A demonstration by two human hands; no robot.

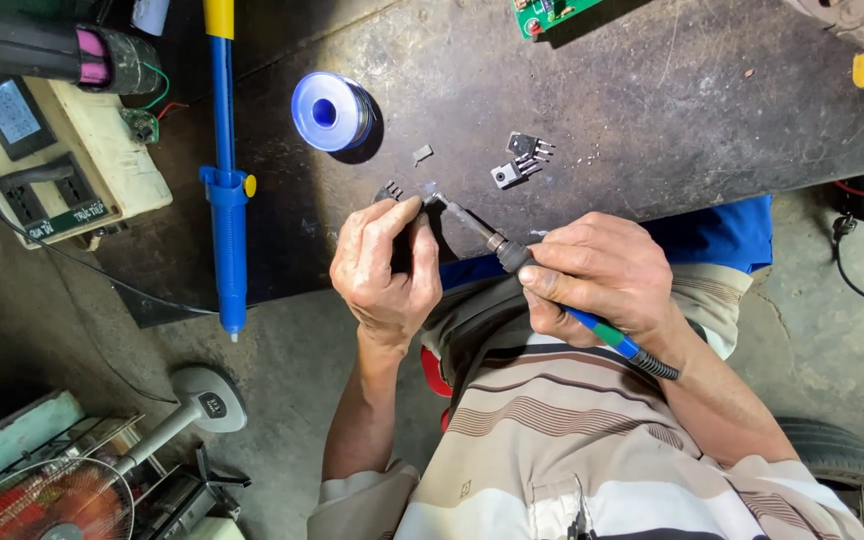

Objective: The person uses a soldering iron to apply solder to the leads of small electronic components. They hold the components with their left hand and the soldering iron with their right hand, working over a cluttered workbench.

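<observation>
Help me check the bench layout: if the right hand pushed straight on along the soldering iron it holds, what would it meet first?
The right hand aims the soldering iron up-left. Its tip already sits at the small part pinched in the left hand, so that comes first. Beyond lies the solder spool, though depth is hard to judge.

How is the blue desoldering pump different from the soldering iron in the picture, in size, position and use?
The blue desoldering pump looks longer and thicker than the soldering iron.

The pump lies flat on the dark workbench, untouched; the iron is gripped in the right hand.

The pump points along the bench's left side, while the iron's tip slants toward the small part at the left hand.

Both have blue on their bodies.
</observation>
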